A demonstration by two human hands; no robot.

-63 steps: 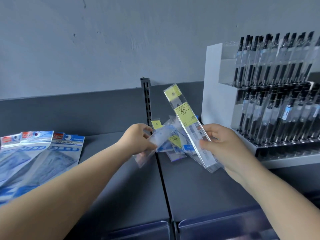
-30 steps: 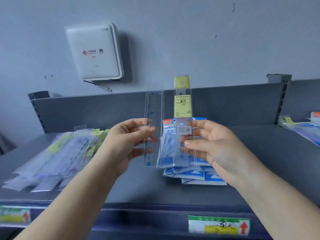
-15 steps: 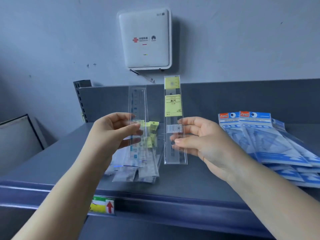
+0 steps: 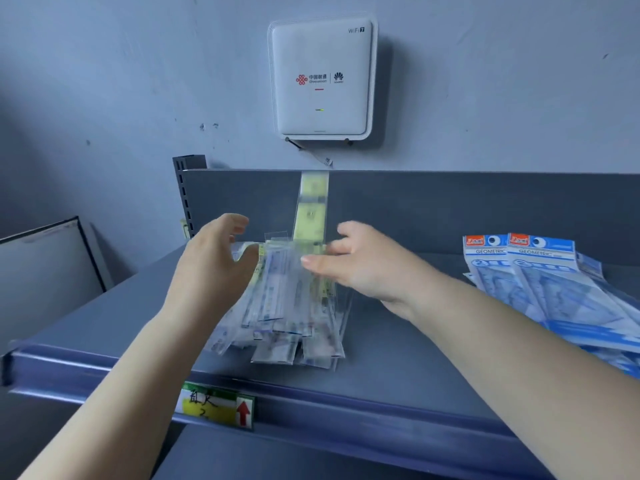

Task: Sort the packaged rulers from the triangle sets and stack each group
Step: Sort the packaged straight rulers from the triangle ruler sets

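Observation:
A loose pile of clear packaged rulers lies on the grey shelf, between my two hands. My right hand pinches one packaged ruler with yellow labels, which stands upright over the back of the pile. My left hand hovers at the pile's left side with its fingers loosely spread and nothing in them. A clear ruler pack lies on top of the pile between the hands. The blue triangle sets lie fanned out at the right end of the shelf.
A white router box hangs on the wall above the shelf's grey back panel. A green and yellow price tag with a red arrow sits on the shelf's front rail. A framed board leans at the left.
My view has swung left from the pen display to the ruler pile. Both hands have dropped towards the pile, and the left hand has let go of its clear ruler.

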